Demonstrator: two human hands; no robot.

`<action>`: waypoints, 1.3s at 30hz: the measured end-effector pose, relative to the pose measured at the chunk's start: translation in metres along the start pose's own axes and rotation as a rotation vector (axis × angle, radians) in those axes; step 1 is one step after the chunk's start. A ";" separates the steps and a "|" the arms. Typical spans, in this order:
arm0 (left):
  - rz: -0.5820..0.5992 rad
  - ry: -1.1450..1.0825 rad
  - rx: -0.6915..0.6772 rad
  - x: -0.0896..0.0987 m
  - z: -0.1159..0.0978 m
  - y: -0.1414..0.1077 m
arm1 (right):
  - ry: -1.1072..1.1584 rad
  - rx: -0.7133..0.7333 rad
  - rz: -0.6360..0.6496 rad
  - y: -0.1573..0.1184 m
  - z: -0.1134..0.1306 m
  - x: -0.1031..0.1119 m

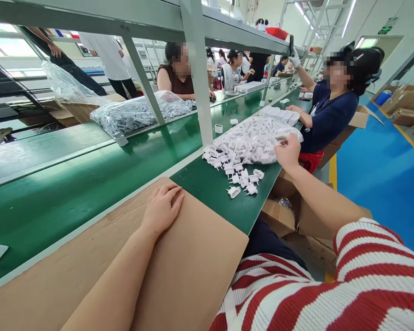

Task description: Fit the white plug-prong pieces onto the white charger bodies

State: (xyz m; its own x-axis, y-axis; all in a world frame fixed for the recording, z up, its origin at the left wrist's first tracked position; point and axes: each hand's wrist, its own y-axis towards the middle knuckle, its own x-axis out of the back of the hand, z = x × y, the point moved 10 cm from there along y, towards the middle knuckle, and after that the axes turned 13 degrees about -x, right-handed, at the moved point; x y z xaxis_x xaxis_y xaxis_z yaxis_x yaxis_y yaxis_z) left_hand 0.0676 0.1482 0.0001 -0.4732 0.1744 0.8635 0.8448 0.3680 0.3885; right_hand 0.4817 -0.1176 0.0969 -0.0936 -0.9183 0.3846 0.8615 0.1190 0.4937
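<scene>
My left hand (163, 204) lies on a brown cardboard sheet (193, 248), near its far edge, with fingers slightly spread and nothing in them. At the right, my right hand (289, 151) pinches the edge of a clear plastic bag (258, 138) full of small white plastic plug parts. Loose white plug pieces (241, 179) spill from the bag onto the green tabletop (207, 188), some with two pins showing. The fingertips of my right hand are partly against the bag.
A grey metal post (198, 73) stands beyond the parts, under a shelf. Behind it runs a green conveyor (89, 170) with another bag of parts (141, 112). A person in dark blue (338, 115) sits at the right. Open cardboard boxes (279, 214) lie below the table.
</scene>
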 end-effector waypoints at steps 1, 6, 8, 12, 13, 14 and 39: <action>0.000 -0.001 -0.005 0.000 -0.001 0.000 | 0.009 -0.059 0.052 -0.008 -0.014 -0.004; -0.004 -0.007 0.002 0.000 0.001 -0.001 | 0.051 -0.156 0.141 -0.005 -0.029 -0.024; 0.000 -0.001 0.005 0.000 0.002 -0.001 | 0.097 -0.085 0.066 0.015 -0.011 -0.017; 0.001 0.011 0.008 -0.001 0.002 -0.002 | 0.144 -0.020 0.009 0.024 -0.004 0.005; 0.003 0.011 0.009 -0.001 0.001 -0.002 | 0.126 -0.031 0.058 0.016 -0.011 0.006; 0.005 0.011 0.011 -0.001 0.000 -0.002 | 0.098 -0.043 0.112 0.005 -0.019 0.006; 0.038 0.056 0.016 0.005 -0.025 0.001 | -0.285 0.974 0.699 -0.165 0.088 -0.106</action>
State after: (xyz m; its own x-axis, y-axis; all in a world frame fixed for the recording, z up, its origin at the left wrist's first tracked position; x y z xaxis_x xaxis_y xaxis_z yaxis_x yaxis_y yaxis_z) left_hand 0.0722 0.1264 0.0123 -0.4256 0.1376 0.8944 0.8577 0.3764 0.3502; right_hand 0.3055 -0.0064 0.0433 0.0273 -0.4432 0.8960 0.0503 0.8958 0.4416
